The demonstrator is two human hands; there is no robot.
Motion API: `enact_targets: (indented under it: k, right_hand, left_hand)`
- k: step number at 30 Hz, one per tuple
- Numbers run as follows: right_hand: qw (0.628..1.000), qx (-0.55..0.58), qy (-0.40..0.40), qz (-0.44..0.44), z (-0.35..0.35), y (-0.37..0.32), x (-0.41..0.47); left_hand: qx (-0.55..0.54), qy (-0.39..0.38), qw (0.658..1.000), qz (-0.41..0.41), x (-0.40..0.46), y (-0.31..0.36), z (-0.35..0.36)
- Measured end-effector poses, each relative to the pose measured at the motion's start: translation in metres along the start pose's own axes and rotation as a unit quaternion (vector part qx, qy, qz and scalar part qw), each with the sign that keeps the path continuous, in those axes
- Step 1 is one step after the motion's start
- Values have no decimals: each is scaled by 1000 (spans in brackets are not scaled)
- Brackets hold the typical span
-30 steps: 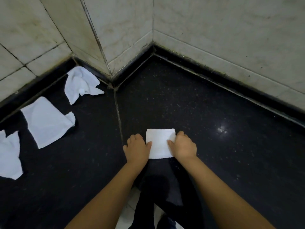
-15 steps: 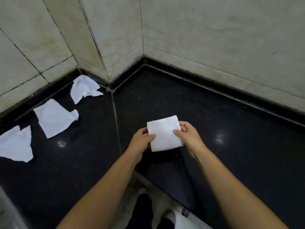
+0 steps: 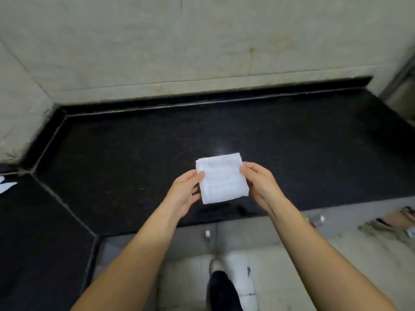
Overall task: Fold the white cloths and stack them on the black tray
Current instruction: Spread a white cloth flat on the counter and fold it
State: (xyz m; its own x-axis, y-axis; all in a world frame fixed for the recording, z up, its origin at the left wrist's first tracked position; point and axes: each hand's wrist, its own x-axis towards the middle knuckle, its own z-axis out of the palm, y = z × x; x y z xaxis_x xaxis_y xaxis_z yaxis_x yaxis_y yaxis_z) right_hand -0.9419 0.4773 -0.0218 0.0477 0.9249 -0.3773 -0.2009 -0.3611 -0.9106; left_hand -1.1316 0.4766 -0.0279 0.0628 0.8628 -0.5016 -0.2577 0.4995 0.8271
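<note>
- A folded white cloth (image 3: 221, 178), squared into a small thick pad, is held in the air above the front part of a black stone table (image 3: 134, 158), between the person's two bare hands.
- The left hand (image 3: 183, 194) holds the cloth's left edge, thumb on top near the upper left corner and fingers curled underneath; its grip is clamped on the cloth.
- The right hand (image 3: 260, 184) holds the right edge the same way, thumb on the upper face and fingers wrapped below, its grip likewise clamped on the cloth.
- The cloth tilts slightly, its far edge higher in the picture, and its weave shows faint ribbed lines; no label, brand or writing can be read on it.
- A sliver of another white cloth (image 3: 6, 185) lies on the table at the far left edge of the view, well apart from the hands.
- Pale marble wall (image 3: 202, 46) rises behind the table, meeting it at a dark raised kerb.
- Below the table's front edge, a light tiled floor (image 3: 280, 254) shows between the forearms, with the person's dark trouser leg (image 3: 221, 290).
- Blurred objects at the far right of the floor cannot be identified.
</note>
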Motion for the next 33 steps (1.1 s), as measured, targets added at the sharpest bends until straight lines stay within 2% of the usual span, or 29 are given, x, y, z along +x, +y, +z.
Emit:
enact_targets:
  k: [4,8,13,24,33]
  right_hand:
    - [994,3,108,-9,-81,11,-56]
    - [976,43,214,-27,-168,9,-108]
    - [950,91,295,-53,-275,-1,-149]
    - [925,72,368,-64,-546,-69,-191]
    - [920,7,372,-123,-696,-153,-107]
  left_hand:
    - [50,-97,994,-15,-18,-32,74]
    - [110,-199,973,-42,-31,-62,165]
    - [159,-266,949,-60,-42,-95,285]
    - [149,-343,923,-89,-56,-166,573]
    - [157,-357,920,-44,21,-143,738]
